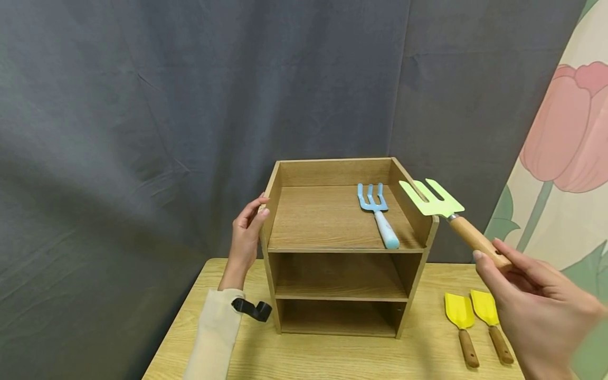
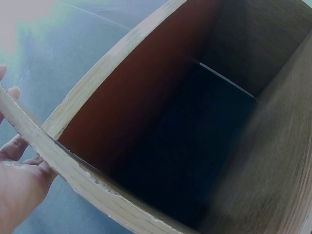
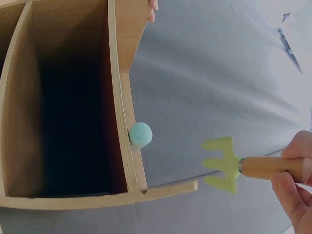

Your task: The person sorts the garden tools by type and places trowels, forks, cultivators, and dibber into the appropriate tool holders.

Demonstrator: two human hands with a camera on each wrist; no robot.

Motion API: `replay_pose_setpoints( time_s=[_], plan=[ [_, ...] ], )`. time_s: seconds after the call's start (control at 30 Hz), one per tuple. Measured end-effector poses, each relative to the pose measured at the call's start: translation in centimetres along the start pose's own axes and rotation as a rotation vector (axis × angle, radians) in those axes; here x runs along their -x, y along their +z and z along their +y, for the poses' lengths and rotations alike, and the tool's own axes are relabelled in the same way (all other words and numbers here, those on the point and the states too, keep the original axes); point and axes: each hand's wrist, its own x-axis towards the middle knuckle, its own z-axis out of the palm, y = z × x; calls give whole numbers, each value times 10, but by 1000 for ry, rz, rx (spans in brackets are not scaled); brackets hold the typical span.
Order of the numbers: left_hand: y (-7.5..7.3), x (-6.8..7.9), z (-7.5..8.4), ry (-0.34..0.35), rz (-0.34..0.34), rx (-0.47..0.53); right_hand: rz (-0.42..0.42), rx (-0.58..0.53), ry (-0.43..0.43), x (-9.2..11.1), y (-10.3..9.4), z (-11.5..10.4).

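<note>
Pinched by the end of its wooden handle, a light green hand fork (image 1: 434, 199) is in my right hand (image 1: 537, 295), its prongs over the right side wall of the wooden shelf (image 1: 332, 250). In the right wrist view the green fork (image 3: 225, 164) is in the air, apart from the shelf. A blue hand fork (image 1: 378, 214) lies on the top board, handle toward the front; only its rounded handle end (image 3: 140, 135) shows in the right wrist view. My left hand (image 1: 245, 232) rests at the shelf's left side wall, thumb and fingers at its upper edge.
Two yellow hand shovels (image 1: 459, 311) with wooden handles lie on the light wood table (image 1: 256, 353), right of the shelf. Two lower compartments open to the front. A grey curtain (image 1: 190, 105) hangs behind, and a tulip-printed panel (image 1: 565, 137) stands at the right.
</note>
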Motion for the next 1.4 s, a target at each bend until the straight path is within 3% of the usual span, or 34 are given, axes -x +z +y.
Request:
replay_pose_setpoints(
  time_s=[0.5, 1.4],
  plan=[
    [0, 0, -2, 16, 0, 18, -12, -78, -33, 15, 20, 6],
    [0, 1, 0, 0, 9, 13, -46, -56, -24, 46, 60, 7]
  ],
)
